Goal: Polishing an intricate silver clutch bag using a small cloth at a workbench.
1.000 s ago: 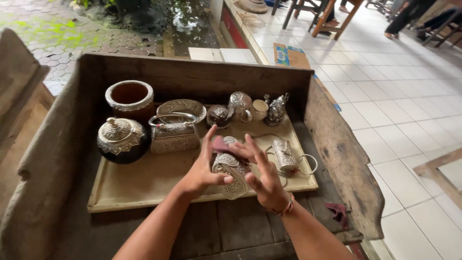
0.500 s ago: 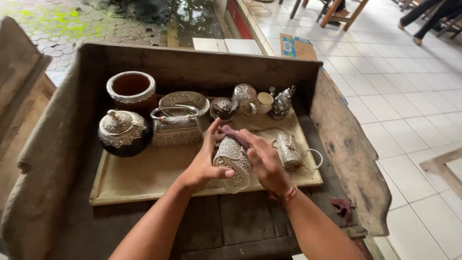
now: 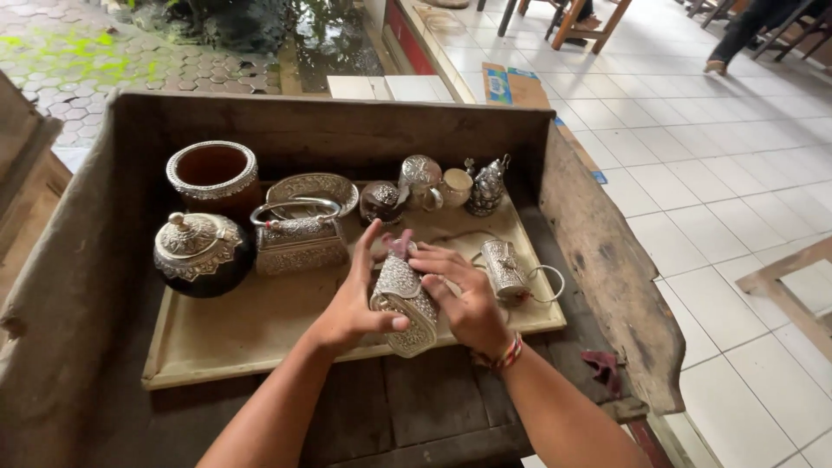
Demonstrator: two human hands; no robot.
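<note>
My left hand [image 3: 351, 299] grips an embossed silver vessel [image 3: 403, 303] tilted on its side over the front of a shallow wooden tray [image 3: 251, 334]. My right hand [image 3: 468, 295] lies against the vessel's right side, fingers spread over it. A small dark red cloth [image 3: 400, 245] pokes out above the vessel between the two hands. A silver mug with a ring handle [image 3: 511, 270] lies on the tray just right of my right hand.
On the tray stand a round lidded silver pot [image 3: 198, 251], a silver basket box [image 3: 299, 238], a brown silver-rimmed cup [image 3: 213, 173], an oval dish [image 3: 314, 189] and several small silver pieces [image 3: 451, 186]. High wooden side boards [image 3: 607, 260] surround the table. White tiled floor lies to the right.
The vessel has been turned and tipped further onto its side between my hands, and the red cloth now shows above it. The view has shifted slightly.
</note>
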